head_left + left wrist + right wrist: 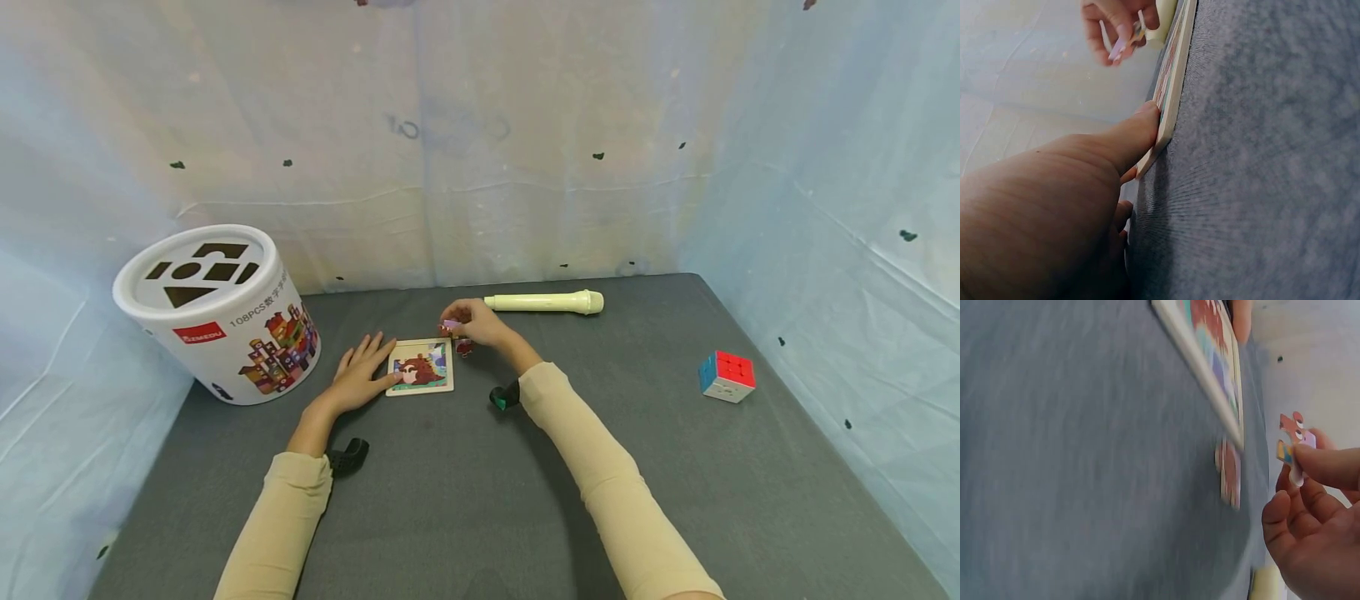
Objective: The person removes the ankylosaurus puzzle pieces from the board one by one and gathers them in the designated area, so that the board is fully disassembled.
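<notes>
- The puzzle board (414,345) is laid flat on the grey table (450,500); its left edge is pressed by the thumb of the left hand (352,379), whose fingers are spread, nothing clasped.
- A loose piece (464,347) is found just beside the board's far right corner.
- A brown piece with eyes (1289,425) is pinched, raised, between thumb and fingers of the right hand (480,323) (whether a second is held with it cannot be told).
- The step is judged to be piece-fitting; next, flat turning and alignment over the board would be required.
- Beyond, a pale yellow toy microphone (543,302) is noted.
</notes>
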`<state>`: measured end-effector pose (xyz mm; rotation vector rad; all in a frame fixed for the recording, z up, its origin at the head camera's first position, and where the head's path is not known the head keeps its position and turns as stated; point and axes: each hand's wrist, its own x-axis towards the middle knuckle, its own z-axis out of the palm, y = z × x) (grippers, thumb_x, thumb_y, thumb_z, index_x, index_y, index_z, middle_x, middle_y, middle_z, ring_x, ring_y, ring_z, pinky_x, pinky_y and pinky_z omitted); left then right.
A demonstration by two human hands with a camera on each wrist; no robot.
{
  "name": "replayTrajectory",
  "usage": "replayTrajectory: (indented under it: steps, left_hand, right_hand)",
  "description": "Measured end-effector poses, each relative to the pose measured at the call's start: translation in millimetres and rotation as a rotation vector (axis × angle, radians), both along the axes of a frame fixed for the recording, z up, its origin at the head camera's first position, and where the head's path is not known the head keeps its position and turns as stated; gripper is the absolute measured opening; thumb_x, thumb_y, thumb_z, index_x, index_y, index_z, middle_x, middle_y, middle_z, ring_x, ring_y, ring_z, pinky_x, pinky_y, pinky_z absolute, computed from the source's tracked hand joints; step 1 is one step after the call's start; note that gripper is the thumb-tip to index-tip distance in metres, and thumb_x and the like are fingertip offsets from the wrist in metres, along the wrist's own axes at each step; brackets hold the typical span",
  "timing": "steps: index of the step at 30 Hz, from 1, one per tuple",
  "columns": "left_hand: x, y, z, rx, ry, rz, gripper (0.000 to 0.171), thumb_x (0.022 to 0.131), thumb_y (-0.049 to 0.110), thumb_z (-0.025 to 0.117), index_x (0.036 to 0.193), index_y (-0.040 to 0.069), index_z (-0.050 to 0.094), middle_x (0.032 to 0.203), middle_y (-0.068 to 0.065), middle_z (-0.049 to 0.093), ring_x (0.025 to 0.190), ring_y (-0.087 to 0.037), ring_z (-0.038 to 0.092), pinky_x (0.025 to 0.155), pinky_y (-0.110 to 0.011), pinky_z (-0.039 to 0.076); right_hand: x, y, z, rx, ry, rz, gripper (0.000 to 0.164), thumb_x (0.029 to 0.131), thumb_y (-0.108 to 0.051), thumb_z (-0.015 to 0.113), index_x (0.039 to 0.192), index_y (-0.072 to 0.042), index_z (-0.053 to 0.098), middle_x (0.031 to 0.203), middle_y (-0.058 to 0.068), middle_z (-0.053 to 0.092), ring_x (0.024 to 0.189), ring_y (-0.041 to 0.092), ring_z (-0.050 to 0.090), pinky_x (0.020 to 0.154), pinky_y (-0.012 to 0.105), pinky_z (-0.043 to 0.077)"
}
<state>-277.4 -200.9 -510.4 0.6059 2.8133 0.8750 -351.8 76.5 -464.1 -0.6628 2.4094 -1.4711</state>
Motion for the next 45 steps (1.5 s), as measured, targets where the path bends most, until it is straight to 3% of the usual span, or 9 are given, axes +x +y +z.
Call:
replayTrajectory:
  steps: [9,18,31,45]
  left_hand:
    - [-0.2,-0.8,0.0,-0.01,-0.004,-0.002,0.077,0.101,0.043,0.057,0.159,0.006,0.023,0.164,-0.025,0.006,0.15,-0.044,-0.003,0.115,-0.063,-0.006]
    - [-0.3,-1.3,-0.1,-0.013,-0.014,0.004,0.077,0.101,0.044,0.056,0.16,0.007,0.023,0.165,-0.023,0.006,0.151,-0.043,-0.003,0.115,-0.062,-0.007]
    - [-1.2,-1.3,-0.7,-0.018,-0.014,0.0,0.076,0.102,0.042,0.056,0.16,0.006,0.022,0.165,-0.023,0.005,0.151,-0.042,-0.003,0.115,-0.061,-0.008]
    - [-1.9,-2.1,-2.1,-0.012,-0.017,-0.006,0.077,0.101,0.043,0.056,0.16,0.006,0.022,0.164,-0.024,0.005,0.151,-0.043,-0.004,0.115,-0.063,-0.008]
  right_hand:
    - [-3.3,39.1,0.2,0.065,-0.028,0.034,0.021,0.097,0.003,0.06,0.117,0.008,0.066,0.105,0.018,0.068,0.083,0.023,0.062,0.081,0.047,0.053]
    - [-4.2,56.9,-2.9,0.104,-0.019,0.108,0.018,0.095,0.01,0.058,0.11,0.012,0.067,0.097,0.026,0.068,0.083,0.036,0.064,0.072,0.04,0.052]
    - [-2.9,57.8,-6.1,0.135,0.017,0.138,0.016,0.091,0.014,0.06,0.105,0.013,0.068,0.091,0.025,0.069,0.074,0.029,0.065,0.067,0.038,0.054]
    - [-2.3,56.0,-8.1,0.21,0.039,0.09,0.016,0.087,0.011,0.069,0.103,0.009,0.069,0.089,0.017,0.069,0.074,0.02,0.062,0.065,0.028,0.051]
